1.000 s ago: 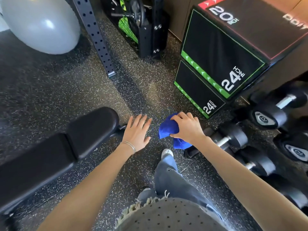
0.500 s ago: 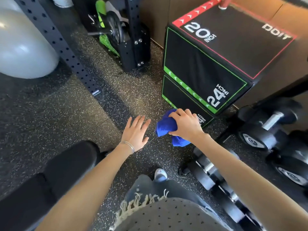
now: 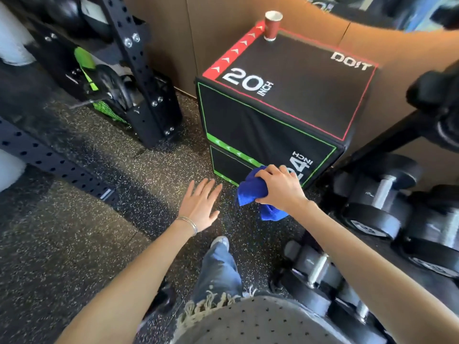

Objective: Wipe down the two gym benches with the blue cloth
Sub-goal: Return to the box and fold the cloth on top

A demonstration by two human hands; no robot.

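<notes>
Jeans and one shoe [image 3: 220, 242] show lowest, on the speckled floor [image 3: 74, 244]. Above them the left hand [image 3: 200, 207] is spread flat and holds nothing. Just beside it, the right hand [image 3: 279, 188] squeezes the bunched blue cloth [image 3: 250, 192] in the air. Dumbbells [image 3: 372, 204] sit to the right. Farther back stands a black box [image 3: 285, 95] with a red cup [image 3: 272, 26] on top.
</notes>
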